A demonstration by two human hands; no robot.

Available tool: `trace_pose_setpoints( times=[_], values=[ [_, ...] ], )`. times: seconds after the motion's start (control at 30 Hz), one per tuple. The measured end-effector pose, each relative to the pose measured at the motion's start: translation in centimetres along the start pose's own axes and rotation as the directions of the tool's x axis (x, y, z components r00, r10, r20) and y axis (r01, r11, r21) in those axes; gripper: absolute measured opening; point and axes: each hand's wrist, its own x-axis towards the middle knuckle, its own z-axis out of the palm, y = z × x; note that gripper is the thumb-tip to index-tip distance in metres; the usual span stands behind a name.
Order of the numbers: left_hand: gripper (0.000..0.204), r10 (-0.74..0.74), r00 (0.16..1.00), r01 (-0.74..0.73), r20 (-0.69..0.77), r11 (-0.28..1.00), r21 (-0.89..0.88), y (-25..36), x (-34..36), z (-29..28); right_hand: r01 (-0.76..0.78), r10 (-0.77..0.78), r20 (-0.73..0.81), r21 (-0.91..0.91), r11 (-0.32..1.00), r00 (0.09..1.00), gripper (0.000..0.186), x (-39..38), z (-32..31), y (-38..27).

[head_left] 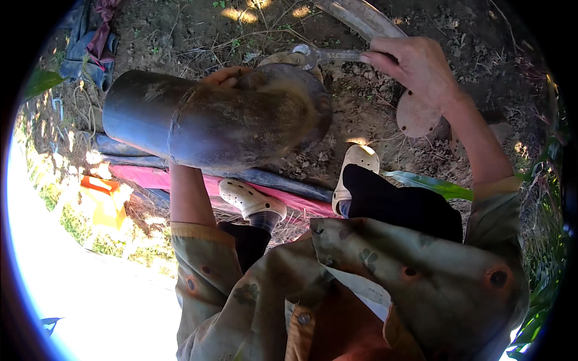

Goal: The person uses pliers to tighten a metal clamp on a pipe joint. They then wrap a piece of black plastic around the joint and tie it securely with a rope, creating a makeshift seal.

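Note:
A dark metal elbow pipe (pixel 211 120) with a flange (pixel 322 108) lies across the upper middle of the view. My left hand (pixel 223 77) grips it from behind, fingers curled over its far side, the rest hidden. My right hand (pixel 414 69) is closed on the handle of a metal wrench (pixel 337 55), whose head is at the flange's far edge. A pale object, too hidden to name, sits behind the flange. A round metal plate with holes (pixel 415 117) lies on the soil just below my right hand.
A curved metal piece (pixel 358 18) lies at the top. Pink material (pixel 138 174) and dark flattened tubing (pixel 123 147) cross the ground by my clog-shod feet (pixel 247 195). Blue and maroon material (pixel 93 51), an orange object (pixel 102 192) and green leaves (pixel 427 183) are around.

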Motion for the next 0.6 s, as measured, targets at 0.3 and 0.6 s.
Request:
trace_pose_setpoints(
  times=[0.3, 0.6],
  values=[
    [0.027, 0.08, 0.996, -0.083, 0.024, 0.911, 0.403, 0.4, 1.9, -1.9, 0.33, -0.326, 0.097, -0.029, 0.943, 0.94, 0.033, 7.2, -3.0, 0.5],
    [0.026, 0.058, 0.998, -0.061, 0.024, 0.985, 0.159, -0.5, 1.5, -1.5, 0.506, -0.496, 0.283, 0.043, 0.862, 0.821, 0.029, 13.7, -4.1, -1.9]
  ],
)
